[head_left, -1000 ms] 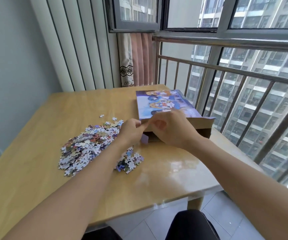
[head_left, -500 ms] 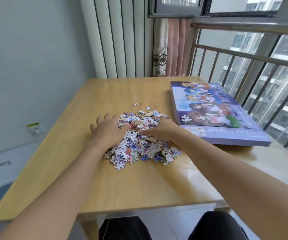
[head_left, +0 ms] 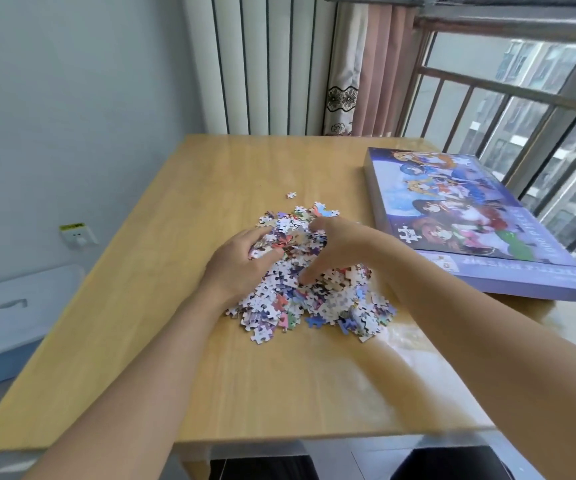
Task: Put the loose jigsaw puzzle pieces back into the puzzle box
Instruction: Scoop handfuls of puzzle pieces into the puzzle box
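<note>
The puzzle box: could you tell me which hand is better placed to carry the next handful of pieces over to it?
Probably the right hand: it rests on the pile's box side, while the left hand grips pieces on the far side.

Wooden table [head_left: 175, 306]; pink curtain [head_left: 376, 71]; wall socket [head_left: 78, 234].
</note>
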`<act>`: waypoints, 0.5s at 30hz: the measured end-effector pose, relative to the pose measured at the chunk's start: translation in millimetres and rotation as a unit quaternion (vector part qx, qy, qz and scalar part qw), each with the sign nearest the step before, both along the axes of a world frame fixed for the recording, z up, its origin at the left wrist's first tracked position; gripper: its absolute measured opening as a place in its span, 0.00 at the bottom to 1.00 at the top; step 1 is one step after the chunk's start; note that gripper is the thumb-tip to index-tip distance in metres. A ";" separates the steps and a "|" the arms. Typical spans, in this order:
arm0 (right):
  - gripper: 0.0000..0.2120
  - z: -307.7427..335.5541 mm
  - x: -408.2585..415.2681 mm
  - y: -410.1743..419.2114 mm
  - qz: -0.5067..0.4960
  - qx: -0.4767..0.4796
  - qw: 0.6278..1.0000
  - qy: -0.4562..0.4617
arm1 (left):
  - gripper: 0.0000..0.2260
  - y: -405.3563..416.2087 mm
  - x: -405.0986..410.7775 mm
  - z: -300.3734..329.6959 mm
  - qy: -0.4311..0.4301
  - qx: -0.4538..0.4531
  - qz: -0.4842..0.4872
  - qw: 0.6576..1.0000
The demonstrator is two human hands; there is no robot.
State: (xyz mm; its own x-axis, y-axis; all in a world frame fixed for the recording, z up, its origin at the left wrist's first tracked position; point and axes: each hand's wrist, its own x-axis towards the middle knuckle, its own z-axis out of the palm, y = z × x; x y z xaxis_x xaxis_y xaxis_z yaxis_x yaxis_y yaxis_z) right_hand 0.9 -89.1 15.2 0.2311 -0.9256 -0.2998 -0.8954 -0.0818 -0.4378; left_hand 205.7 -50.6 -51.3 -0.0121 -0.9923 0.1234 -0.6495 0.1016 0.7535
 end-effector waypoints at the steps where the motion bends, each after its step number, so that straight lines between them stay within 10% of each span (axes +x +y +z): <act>1: 0.53 -2.1 2.1 -0.7 -0.007 -0.012 1.000 -0.002 | 0.32 0.7 -0.6 -0.2 -0.031 -0.008 -0.012 0.999; 15: 0.21 -13.9 1.3 -6.4 -0.086 0.018 0.974 -0.209 | 0.27 1.2 -6.3 -2.3 -0.007 -0.089 -0.032 0.996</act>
State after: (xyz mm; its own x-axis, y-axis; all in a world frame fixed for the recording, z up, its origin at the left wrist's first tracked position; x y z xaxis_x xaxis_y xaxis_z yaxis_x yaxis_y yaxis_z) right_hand 2.2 -95.5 1.2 0.1818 -0.9520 -0.2461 -0.6369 0.0766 -0.7672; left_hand 199.5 -49.4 -53.6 -0.0767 -0.9521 0.2960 -0.6479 0.2732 0.7110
